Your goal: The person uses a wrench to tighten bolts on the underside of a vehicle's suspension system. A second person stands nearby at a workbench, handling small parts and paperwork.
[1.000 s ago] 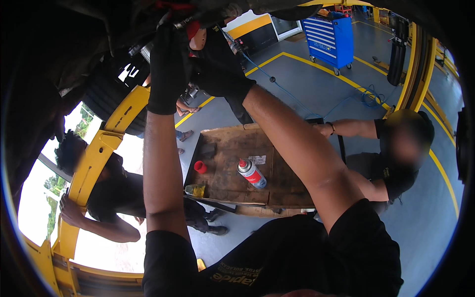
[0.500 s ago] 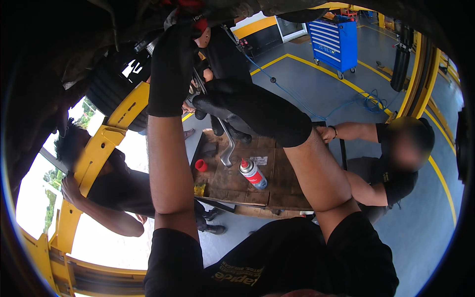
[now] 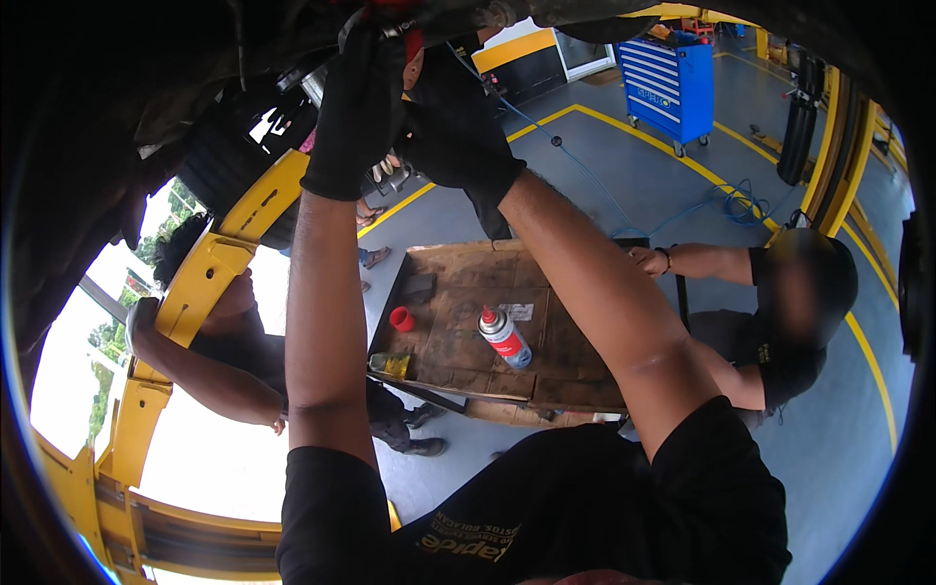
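Both my arms reach up beneath the dark underside of a vehicle (image 3: 195,58), in black gloves. My left hand (image 3: 359,112) is raised against the parts overhead, next to something red (image 3: 395,12); shadow hides its fingertips. Close beside it, my right hand (image 3: 453,141) is lifted to about the same height, its fingers hidden behind the left glove. A small grey metallic piece (image 3: 392,178) shows just below the gloves; I cannot make out whether it belongs to a tool in my grip.
Below stands a cardboard-covered table (image 3: 448,361) with a spray can (image 3: 505,338), a red cap (image 3: 401,319) and a yellowish packet (image 3: 390,365). One person (image 3: 795,283) is at the right, another (image 3: 229,312) by the yellow lift arm (image 3: 210,263). A blue tool cabinet (image 3: 668,93) stands behind.
My right hand has moved up and left, closer to my left hand. The long silver bar with a bent end that hung from it is out of sight over the table.
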`<state>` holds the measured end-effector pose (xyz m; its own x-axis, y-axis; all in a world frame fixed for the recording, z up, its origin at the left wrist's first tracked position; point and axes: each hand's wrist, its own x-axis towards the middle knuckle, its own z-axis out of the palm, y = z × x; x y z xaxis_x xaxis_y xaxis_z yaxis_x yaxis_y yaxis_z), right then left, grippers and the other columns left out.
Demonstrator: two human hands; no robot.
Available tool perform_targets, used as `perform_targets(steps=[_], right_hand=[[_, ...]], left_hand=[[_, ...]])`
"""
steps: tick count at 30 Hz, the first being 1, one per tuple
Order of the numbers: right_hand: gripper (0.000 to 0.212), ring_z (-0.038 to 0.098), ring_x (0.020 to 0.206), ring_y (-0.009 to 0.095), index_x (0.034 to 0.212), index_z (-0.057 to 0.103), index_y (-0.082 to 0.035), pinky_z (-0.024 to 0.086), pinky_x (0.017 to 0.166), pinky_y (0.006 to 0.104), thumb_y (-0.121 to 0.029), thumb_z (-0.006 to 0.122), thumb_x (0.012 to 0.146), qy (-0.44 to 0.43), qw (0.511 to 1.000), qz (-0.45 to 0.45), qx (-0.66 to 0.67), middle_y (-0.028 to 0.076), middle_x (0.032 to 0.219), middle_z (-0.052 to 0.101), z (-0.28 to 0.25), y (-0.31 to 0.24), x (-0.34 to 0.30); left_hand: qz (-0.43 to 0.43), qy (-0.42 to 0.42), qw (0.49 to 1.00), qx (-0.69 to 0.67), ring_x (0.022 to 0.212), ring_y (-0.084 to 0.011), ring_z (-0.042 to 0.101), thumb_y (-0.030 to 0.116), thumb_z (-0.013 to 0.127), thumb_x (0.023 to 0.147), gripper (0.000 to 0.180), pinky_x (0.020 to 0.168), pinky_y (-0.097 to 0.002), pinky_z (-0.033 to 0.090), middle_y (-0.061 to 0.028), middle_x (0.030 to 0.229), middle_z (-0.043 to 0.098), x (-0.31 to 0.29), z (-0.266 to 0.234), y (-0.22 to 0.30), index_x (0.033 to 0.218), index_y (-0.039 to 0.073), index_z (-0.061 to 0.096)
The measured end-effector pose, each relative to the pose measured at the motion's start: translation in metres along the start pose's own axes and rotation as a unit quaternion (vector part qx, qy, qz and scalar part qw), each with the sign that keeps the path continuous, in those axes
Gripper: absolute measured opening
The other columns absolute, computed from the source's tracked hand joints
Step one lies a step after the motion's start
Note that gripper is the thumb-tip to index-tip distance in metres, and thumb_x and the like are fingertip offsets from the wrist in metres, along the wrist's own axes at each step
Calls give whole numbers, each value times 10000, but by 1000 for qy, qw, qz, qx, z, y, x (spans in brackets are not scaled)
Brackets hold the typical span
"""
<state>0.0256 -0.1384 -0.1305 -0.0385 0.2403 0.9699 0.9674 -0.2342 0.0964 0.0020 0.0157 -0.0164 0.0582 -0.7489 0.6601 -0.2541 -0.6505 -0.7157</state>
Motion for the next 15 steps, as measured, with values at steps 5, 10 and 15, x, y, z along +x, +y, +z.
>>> perform_targets(steps=[5, 10, 15], right_hand=[[234, 716, 897, 244, 1144, 692, -35, 568, 809, 354, -118, 698, 926, -108, 892, 250, 361, 128, 1027, 713, -55, -33, -12], [346, 651, 667, 143, 1181, 660, -57, 502, 589, 278, -359, 667, 1013, -24, 964, 14, 263, 85, 859, 686, -86, -54, -23], [331, 673, 719, 174, 1202, 666, -48, 527, 626, 291, -278, 700, 967, -200, 850, 277, 400, 106, 918, 690, -76, -48, -10]], left_hand=[[-48, 34, 998, -23, 1042, -418, 666, -17, 682, 834, 428, 906, -435, 561, -242, 1187, 660, 30, -13, 42, 1258, 10, 629], [-80, -24, 994, -71, 916, -324, 699, 37, 678, 857, 326, 805, -378, 566, -155, 1037, 714, 30, -47, 45, 1183, 22, 686], [-191, 0, 956, -223, 925, -235, 689, 47, 607, 957, 243, 809, -328, 554, -115, 1055, 699, 19, -32, 50, 1194, 45, 662]])
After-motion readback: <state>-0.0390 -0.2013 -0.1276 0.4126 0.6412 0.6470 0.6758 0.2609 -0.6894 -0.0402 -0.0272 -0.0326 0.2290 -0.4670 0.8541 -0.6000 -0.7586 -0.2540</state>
